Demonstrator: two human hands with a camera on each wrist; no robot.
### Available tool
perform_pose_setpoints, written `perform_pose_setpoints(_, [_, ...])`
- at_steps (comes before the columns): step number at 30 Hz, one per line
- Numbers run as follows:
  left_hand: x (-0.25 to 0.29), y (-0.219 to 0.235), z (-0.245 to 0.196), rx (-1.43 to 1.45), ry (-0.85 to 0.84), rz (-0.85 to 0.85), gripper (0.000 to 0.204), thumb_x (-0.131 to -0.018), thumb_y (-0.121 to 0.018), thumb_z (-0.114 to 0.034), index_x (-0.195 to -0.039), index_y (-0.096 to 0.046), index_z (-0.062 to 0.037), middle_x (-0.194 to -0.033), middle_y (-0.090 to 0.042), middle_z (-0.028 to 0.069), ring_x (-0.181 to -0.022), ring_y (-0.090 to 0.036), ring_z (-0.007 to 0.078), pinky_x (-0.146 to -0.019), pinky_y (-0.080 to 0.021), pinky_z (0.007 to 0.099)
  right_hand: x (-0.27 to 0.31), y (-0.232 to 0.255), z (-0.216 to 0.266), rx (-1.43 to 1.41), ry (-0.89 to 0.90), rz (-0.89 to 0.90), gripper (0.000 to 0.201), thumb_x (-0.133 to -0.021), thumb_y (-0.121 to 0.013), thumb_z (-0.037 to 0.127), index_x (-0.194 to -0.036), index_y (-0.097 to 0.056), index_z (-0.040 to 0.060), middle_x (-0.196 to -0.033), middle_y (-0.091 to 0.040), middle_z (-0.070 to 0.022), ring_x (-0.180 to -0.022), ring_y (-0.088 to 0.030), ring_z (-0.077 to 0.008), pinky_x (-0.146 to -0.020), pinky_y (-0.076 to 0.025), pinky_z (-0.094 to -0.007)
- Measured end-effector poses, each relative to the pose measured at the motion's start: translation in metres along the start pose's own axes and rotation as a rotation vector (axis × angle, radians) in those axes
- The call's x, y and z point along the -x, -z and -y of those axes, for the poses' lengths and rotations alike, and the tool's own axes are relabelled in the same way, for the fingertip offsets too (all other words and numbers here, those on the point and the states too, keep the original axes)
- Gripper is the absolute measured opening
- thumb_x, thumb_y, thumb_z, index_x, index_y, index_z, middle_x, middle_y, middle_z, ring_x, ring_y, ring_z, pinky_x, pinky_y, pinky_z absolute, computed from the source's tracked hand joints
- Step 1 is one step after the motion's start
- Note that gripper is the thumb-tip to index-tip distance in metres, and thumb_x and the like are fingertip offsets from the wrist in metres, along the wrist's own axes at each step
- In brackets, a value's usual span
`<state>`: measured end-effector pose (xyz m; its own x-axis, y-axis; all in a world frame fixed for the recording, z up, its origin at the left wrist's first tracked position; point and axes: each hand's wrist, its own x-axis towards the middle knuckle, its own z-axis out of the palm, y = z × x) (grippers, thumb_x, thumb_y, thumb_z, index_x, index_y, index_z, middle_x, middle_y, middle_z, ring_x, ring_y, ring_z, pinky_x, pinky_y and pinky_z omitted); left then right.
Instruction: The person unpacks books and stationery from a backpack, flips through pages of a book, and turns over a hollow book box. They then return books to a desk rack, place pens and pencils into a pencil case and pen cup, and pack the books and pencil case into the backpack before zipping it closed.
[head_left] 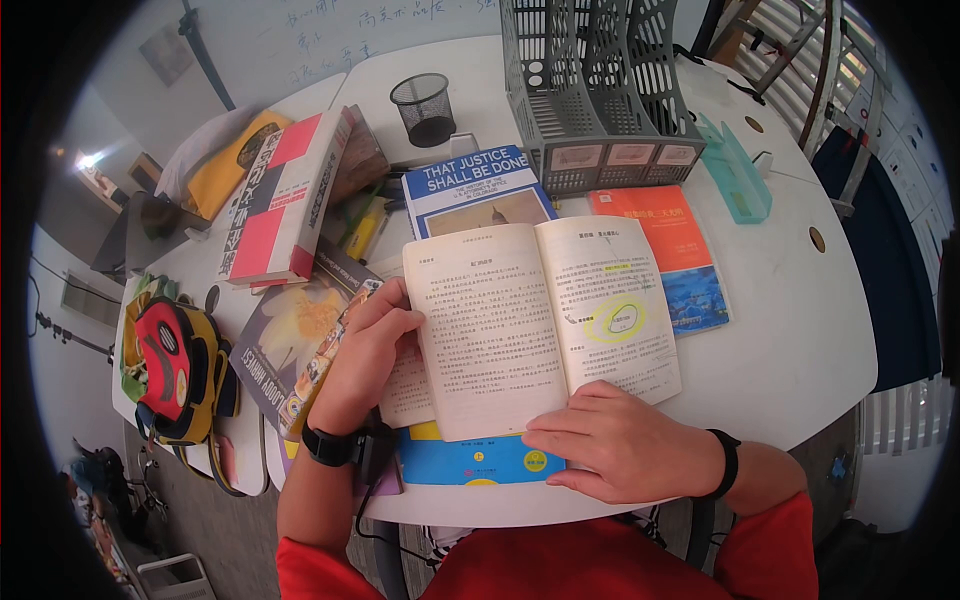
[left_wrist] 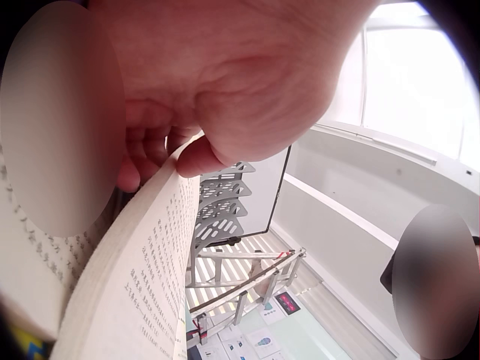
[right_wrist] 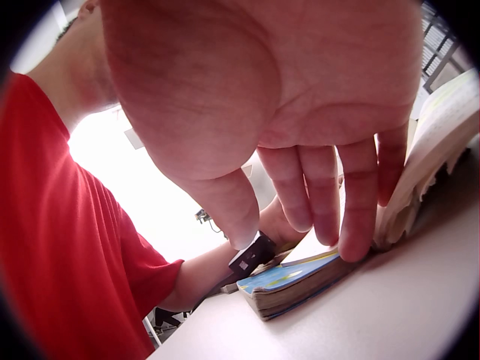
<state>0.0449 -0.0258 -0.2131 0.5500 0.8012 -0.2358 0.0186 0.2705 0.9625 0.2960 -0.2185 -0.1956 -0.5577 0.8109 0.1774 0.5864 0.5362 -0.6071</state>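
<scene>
An open book with printed Chinese text lies in front of me, a yellow highlighter ring on its right page. My left hand pinches a thick block of its pages at the left edge, thumb on the near face. In the left wrist view that page block stands raised above the pages below. My right hand rests at the book's bottom edge near the spine. Its fingers are fairly straight in the right wrist view. Beneath lies a blue-covered book, partly hidden.
Behind stand a blue-and-white book, an orange-and-blue book, a grey file rack and a mesh pen cup. Leftward are a thick red-and-white book, a dark-covered book and a red-and-yellow bag. A teal holder lies right.
</scene>
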Motion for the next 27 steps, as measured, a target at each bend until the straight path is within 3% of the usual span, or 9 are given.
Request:
perform_pose_setpoints(17, [0.0002, -0.0009, -0.0008, 0.014, -0.001, 0.012, 0.039, -0.1, -0.048, -0.007, -0.137, -0.059, 0.0007, -0.121, -0.068, 0.0066, -0.105, -0.064, 0.0129, -0.094, -0.051, 0.0291, 0.0002, 0.0001, 0.0, -0.003, -0.015, -0.002, 0.048, -0.087, -0.083, 0.022, -0.129, -0.068, 0.0023, -0.127, -0.07, -0.0119, -0.102, -0.067, -0.0265, -0.099, -0.046, -0.0393])
perform_pose_setpoints(19, [0.0005, -0.0014, -0.0013, 0.016, -0.002, 0.011, 0.039, -0.1, -0.048, -0.006, -0.137, -0.059, 0.0008, -0.121, -0.068, 0.0067, -0.105, -0.064, 0.0133, -0.094, -0.051, 0.0295, -0.0003, 0.001, -0.0002, 0.0, 0.021, -0.02, 0.045, -0.09, -0.079, 0.022, -0.127, -0.065, -0.0005, -0.119, -0.068, -0.0111, -0.1, -0.065, -0.0263, -0.097, -0.045, -0.0382])
perform_pose_setpoints(24, [0.0, 0.0006, -0.0001, 0.016, -0.007, 0.01, 0.039, -0.1, -0.048, -0.006, -0.137, -0.059, 0.0005, -0.121, -0.068, 0.0066, -0.106, -0.063, 0.0134, -0.095, -0.05, 0.0299, -0.0003, 0.0016, -0.0001, 0.001, 0.013, -0.008, 0.045, -0.09, -0.079, 0.022, -0.126, -0.065, -0.0006, -0.119, -0.068, -0.0113, -0.101, -0.065, -0.0265, -0.097, -0.045, -0.0383])
perform_pose_setpoints(27, [-0.0004, 0.003, -0.0002, -0.019, 0.011, 0.03, 0.044, -0.1, -0.045, -0.004, -0.142, -0.054, 0.0016, -0.129, -0.066, 0.01, -0.116, -0.065, 0.0175, -0.103, -0.051, 0.0336, 0.0002, 0.0002, -0.0005, -0.002, 0.012, -0.013, 0.044, -0.09, -0.079, 0.022, -0.126, -0.065, -0.001, -0.118, -0.069, -0.0116, -0.102, -0.065, -0.0267, -0.097, -0.045, -0.0385])
